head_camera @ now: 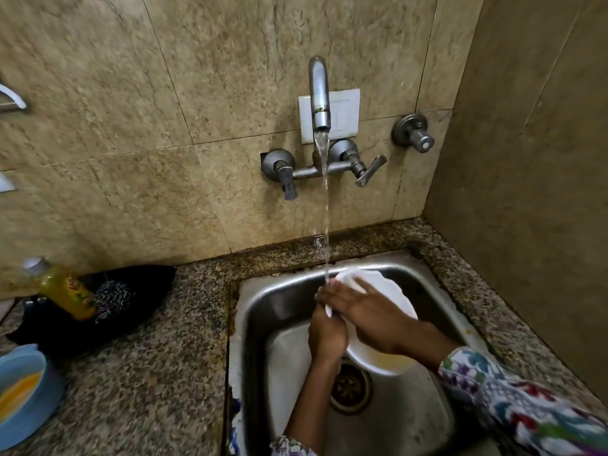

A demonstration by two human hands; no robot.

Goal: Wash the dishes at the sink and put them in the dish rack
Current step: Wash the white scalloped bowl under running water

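White plate (pixel 393 297), round, smooth, glossy, w/ yellowish residue at its near rim, is held tilted over the steel sink (pixel 263 311), just above the drain (pixel 350 388). Left hand (pixel 327 335) grips the plate's left edge, fingers curled round the rim. Right hand (pixel 368 311) lies across the plate face, fingers fairly straight and pressed to the surface, reaching toward the far rim. Water stream (pixel 325 205) drops from the curved metal spout (pixel 319 90) and lands at the plate's far-left edge, by the right fingertips.

Sink is a brushed steel square basin w/ rounded corners, wet, set in a speckled granite counter (pixel 148 373). Wall is beige marbled tile. Two lever handles (pixel 368 171) flank the spout base; separate round valve (pixel 414 131) to the right; white plastic plate (pixel 342 115) behind the spout.

Left of sink on counter: yellow dish-soap bottle (pixel 64 289) lying tilted, steel-wool scrubber (pixel 112 299) just beside it, both on a black cloth-like thing (pixel 138 284). Blue plastic bowl (pixel 23 399) w/ yellow residue at the left edge. Sleeves are white w/ multicolor print (pixel 526 403).
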